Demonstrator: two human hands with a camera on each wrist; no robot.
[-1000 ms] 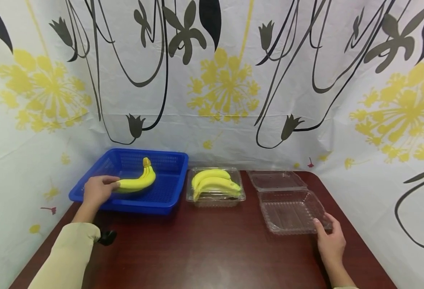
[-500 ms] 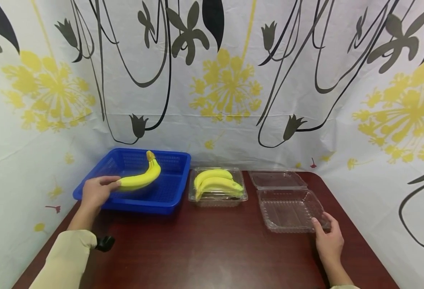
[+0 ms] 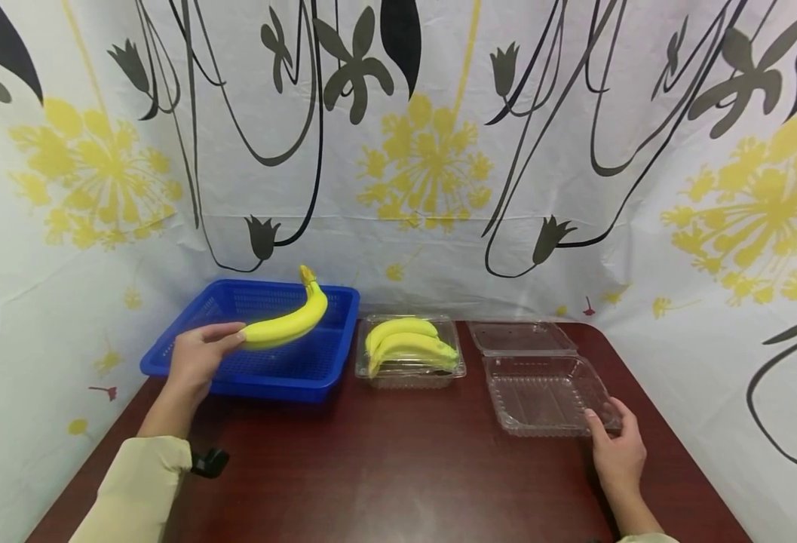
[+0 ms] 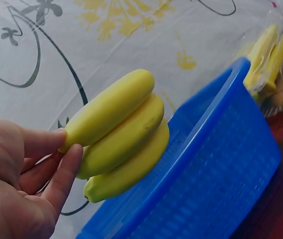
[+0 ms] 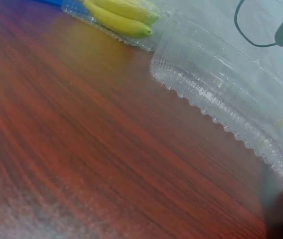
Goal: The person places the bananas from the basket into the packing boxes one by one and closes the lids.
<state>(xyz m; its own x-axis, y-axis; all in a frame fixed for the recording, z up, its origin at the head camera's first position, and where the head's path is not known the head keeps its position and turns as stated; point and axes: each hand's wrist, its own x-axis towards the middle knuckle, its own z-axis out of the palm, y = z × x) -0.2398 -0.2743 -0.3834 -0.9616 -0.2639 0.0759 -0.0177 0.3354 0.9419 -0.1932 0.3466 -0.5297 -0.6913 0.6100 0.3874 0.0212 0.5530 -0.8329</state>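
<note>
- The bunch of bananas [image 3: 289,323] is held up, apparently above the blue basket [image 3: 269,386].
- It seems that only one banana end is pinched by the left hand [image 3: 197,358], so the bunch could be turned or dropped by its own weight.
- Well right of the basket, a corner of the open clear container [image 3: 544,394] is gripped by the right hand [image 3: 618,450]; it could be bent if pressed too hard.
- The filled container [image 3: 412,382], just beside the basket, could be knocked if the bunch is carried too low.
</note>
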